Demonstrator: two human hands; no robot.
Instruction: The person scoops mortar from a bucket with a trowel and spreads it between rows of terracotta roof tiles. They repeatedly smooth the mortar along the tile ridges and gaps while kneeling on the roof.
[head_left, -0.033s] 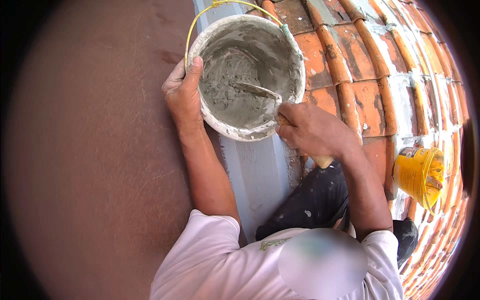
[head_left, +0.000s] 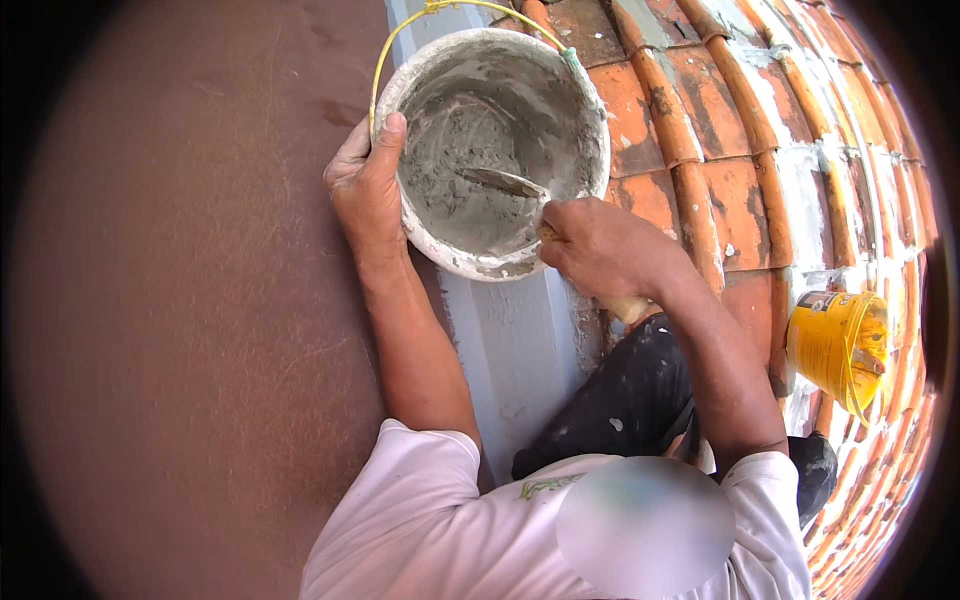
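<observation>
A round bucket [head_left: 455, 262], its rim crusted with dried cement, stands tilted in front of me. Wet grey mortar [head_left: 445, 205] covers its bottom and smears its inner wall. My left hand [head_left: 368, 185] grips the left side of the rim, thumb on top and fingers around the outside. A trowel [head_left: 505, 182] is in my right hand [head_left: 612, 248], which is closed around its wooden handle [head_left: 628, 308] over the right front rim. The trowel's blade reaches into the bucket, seen nearly edge-on against the mortar. The bucket's yellow handle [head_left: 383, 50] stands up at the far side.
Orange roof tiles [head_left: 737, 195] with white and grey patches stretch along the right. On them a small yellow pail [head_left: 825, 345] leans at my right. A grey strip [head_left: 515, 350] runs beneath the bucket, beside a wide brown surface [head_left: 200, 300] on the left. My bent leg [head_left: 625, 390] lies close by.
My right hand has shifted slightly left and away from me, moving the trowel a little further into the bucket and turning its blade. My left hand and the bucket have stayed put.
</observation>
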